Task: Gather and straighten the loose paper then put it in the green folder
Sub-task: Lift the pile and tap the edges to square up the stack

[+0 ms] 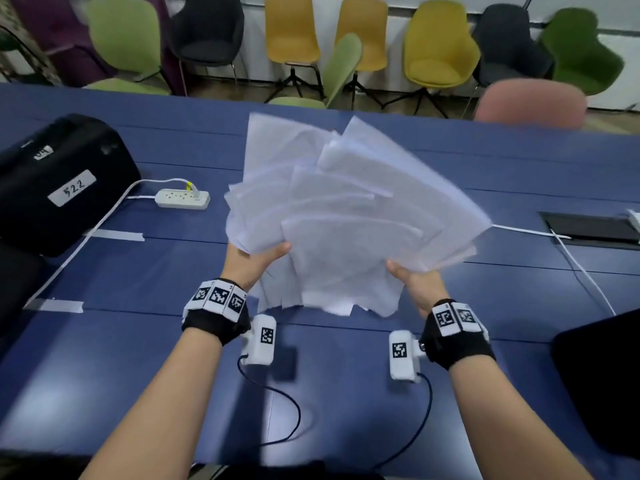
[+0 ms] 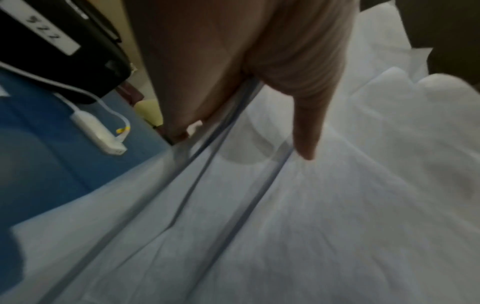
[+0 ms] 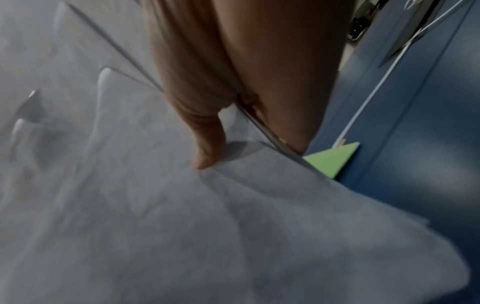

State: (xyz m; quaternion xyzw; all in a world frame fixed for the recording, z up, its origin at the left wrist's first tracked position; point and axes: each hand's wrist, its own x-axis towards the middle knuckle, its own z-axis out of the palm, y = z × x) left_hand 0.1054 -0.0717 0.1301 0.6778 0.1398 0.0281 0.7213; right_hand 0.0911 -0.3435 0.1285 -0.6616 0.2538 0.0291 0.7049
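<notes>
**Head view: a splayed sheaf of paper held up in both hands**

Head camera shows the left hand and the right hand each gripping the near edge of a fanned, uneven stack of white loose paper sheets, raised above the blue table. Each thumb lies flat on top of the sheets; in the left wrist view the thumb presses down on the top sheet with the palm under the stack's edge, and the right wrist view shows the same pinch, thumb above and palm below. The other fingers are hidden under the paper, so how far they spread cannot be told.

Sheet edges are staggered, corners sticking out toward 11, 12 and 2 o'clock, and the lower edges hang ragged between the wrists. Bare tabletop lies at 6 o'clock beneath the forearms (only the wrist-camera cables trail there).

A corner of the flat green folder shows on the table just past the paper's right edge. At 9 o'clock sits a black case with a white label, with a white power strip beside it.
</notes>
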